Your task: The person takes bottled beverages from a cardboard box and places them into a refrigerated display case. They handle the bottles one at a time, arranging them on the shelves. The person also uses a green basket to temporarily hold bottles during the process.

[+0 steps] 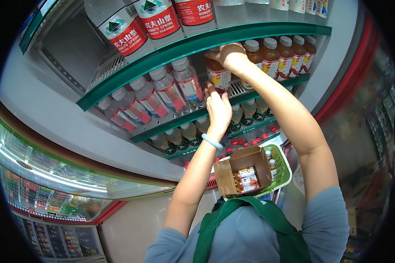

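Observation:
On the middle cooler shelf stands an amber drink bottle (219, 76) with a white label picturing yellow fruit. My right hand (228, 55) is closed around its upper part, hiding the cap. Below, my left hand (219, 110) has its fingers apart at the bottle's lower left edge, and its thumb is near the base; firm contact cannot be told. To the right runs a row of similar amber bottles (270, 60) with pale caps. Left of my hands are clear bottles (187, 82) with pink labels.
A green shelf edge (184, 52) passes just above my right hand, under large water bottles (158, 24). Green-labelled bottles (249, 113) fill the shelf below. An opened cardboard box (224, 177) with several amber bottles (248, 180) sits in a green basket (282, 164) before me.

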Motion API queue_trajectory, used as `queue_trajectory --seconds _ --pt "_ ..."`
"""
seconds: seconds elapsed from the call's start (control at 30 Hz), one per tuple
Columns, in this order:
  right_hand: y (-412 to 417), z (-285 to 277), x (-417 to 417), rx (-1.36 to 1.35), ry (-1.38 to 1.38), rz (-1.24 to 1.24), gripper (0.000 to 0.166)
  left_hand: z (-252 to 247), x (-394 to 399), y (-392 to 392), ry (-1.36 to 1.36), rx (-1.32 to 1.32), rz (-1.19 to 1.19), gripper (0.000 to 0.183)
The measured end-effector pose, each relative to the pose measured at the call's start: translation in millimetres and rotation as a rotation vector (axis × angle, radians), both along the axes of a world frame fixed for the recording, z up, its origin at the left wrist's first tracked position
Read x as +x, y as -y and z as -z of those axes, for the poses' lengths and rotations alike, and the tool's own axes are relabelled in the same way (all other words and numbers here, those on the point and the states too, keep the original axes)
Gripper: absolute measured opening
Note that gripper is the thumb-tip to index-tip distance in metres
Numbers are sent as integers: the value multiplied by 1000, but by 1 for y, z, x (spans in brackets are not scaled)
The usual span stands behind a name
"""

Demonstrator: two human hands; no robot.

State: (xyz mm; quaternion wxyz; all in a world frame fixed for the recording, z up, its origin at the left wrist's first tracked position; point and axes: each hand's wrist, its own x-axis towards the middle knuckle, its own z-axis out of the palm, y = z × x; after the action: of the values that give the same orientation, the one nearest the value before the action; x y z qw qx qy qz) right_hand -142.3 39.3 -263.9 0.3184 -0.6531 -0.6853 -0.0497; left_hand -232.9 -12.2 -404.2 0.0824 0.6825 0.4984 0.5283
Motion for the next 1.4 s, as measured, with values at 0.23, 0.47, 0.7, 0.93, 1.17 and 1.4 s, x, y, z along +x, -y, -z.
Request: queue_trajectory --seconds 0.23,0.47,0.7,0.93,1.17,1.4 --pt "26 -19 14 -172 84 76 32 -10 12 -20 -145 -176 62 51" --pt "60 77 -2 425 -468 -106 46 -18 8 -31 -108 -397 62 63" --pt "59 132 4 59 -614 46 57 -21 19 -39 -92 -407 171 67" --pt "53 119 -1 -76 -653 -55 54 40 20 -117 523 -388 455 44" --pt "20 126 12 -100 -662 -38 60 10 40 -120 1069 -760 602 60" --pt "17 150 1 109 -605 -177 34 9 11 -97 362 -423 225 51"
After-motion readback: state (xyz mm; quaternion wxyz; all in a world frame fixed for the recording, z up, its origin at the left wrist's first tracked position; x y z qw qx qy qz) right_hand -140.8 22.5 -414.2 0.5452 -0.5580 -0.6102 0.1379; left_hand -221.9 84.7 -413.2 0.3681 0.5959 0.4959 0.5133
